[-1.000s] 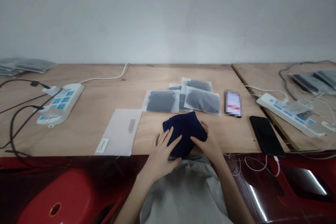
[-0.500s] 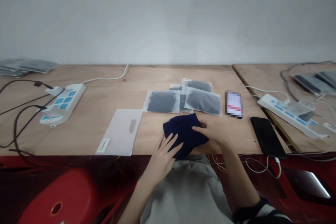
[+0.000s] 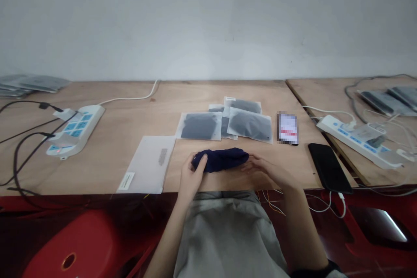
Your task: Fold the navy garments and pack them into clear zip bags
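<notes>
A dark navy piece of cloth [image 3: 223, 160] is folded into a long narrow bundle near the table's front edge. My left hand [image 3: 192, 176] grips its left end, with the thumb on top and the fingers behind. At the right end is my right hand [image 3: 263, 169], its fingers stretched out toward the fabric's tip; whether they touch it is hard to tell. Left of the cloth lies a flat frosted zip bag [image 3: 150, 160] with a white label at its lower corner. Several frosted bags with dark contents [image 3: 200, 126] lie behind the cloth, partly overlapping.
A lit phone [image 3: 288, 128] and a black phone [image 3: 329, 167] on a white cable lie to the right. Power strips [image 3: 93, 115] with cords stand on both sides. More packed bags [image 3: 42, 82] lie at the far left and far right. A red stool [image 3: 94, 239] is below left.
The navy cloth has gone from a broad folded panel to a narrow bundle. My left hand has moved from lying over it to gripping its left end; the right hand has shifted slightly.
</notes>
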A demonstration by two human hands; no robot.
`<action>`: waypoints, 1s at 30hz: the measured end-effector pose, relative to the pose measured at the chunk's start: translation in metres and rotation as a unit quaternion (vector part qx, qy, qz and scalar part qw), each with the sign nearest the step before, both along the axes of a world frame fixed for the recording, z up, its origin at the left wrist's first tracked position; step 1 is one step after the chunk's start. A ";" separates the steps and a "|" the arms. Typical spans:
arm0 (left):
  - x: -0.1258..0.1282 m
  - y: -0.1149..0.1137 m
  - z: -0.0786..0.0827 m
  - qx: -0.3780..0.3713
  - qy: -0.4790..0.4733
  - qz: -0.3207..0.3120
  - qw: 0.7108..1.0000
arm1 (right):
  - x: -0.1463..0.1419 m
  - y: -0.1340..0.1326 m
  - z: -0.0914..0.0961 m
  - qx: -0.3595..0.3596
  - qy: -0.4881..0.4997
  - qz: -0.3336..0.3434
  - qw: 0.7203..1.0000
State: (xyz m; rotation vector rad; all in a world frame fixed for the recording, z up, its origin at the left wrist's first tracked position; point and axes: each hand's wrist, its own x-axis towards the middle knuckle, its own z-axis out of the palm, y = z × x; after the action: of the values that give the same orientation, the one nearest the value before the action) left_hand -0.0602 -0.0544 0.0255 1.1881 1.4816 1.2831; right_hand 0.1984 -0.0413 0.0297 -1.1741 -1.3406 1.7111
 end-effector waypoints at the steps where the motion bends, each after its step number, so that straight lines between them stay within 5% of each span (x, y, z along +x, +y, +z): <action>1: 0.000 0.001 0.000 -0.001 0.002 -0.005 1.000 | 0.001 -0.001 0.000 0.014 -0.003 0.010 1.000; 8: -0.005 -0.016 -0.012 0.046 0.143 -0.111 0.982 | -0.001 -0.016 -0.011 0.102 -0.138 0.050 0.984; 13: -0.027 -0.035 -0.014 0.120 0.316 -0.284 0.897 | 0.001 -0.032 -0.023 0.164 -0.216 0.014 0.962; 18: -0.038 -0.054 -0.019 0.159 0.406 -0.331 0.837 | 0.001 -0.044 -0.028 0.204 -0.247 0.014 0.947; 21: -0.034 -0.060 -0.021 0.180 0.371 -0.304 0.859 | -0.003 -0.046 -0.027 0.240 -0.247 -0.028 0.938; 24: -0.020 -0.058 -0.011 0.141 0.258 -0.194 0.936 | -0.010 -0.046 -0.016 0.248 -0.203 -0.091 0.943; 27: 0.000 -0.047 0.011 0.009 0.097 -0.042 0.994 | -0.020 -0.040 0.002 0.165 -0.119 -0.151 0.967; 30: 0.015 -0.026 0.029 -0.118 -0.064 0.037 0.990 | -0.030 -0.024 0.016 0.029 -0.045 -0.195 0.979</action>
State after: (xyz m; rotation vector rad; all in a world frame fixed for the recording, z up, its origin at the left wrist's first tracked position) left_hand -0.0455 -0.0808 0.0545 0.8871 1.5464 1.1722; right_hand 0.1685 -0.0657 0.0453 -1.3903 -1.1127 1.3437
